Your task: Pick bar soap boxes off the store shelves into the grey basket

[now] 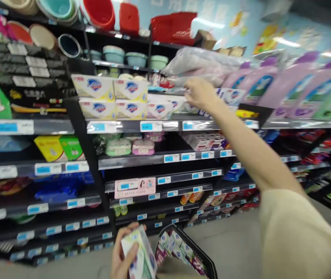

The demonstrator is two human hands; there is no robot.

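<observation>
Down at the bottom edge, the left hand (120,257) has its fingers (118,241) wrapped around a stack of soap packs (140,254), pale white-green with a blue mark. The lower end of the stack is cut off by the frame and its print is too blurred to read. Its long axis runs up and slightly left, top end tilted toward the shelves. Just right of it sits a black basket (203,254), small packs piled inside, its near side out of view.

Up high, the right hand (200,94) stretches out to the soap shelf (165,124), right by the white boxed soap (156,108) with the blue logo. Motion blur smears the hand, so I cannot tell whether those fingers are spread or closed on anything. A cream sleeve (296,236) fills the lower right corner.

Beyond the hand, a clear plastic-wrapped bundle (200,64) lies hazy, and purple bottles (293,89) line the shelf to the right. Blue price tags (150,126) run along every shelf edge. Red and teal basins (101,13) sit on the top shelf.
</observation>
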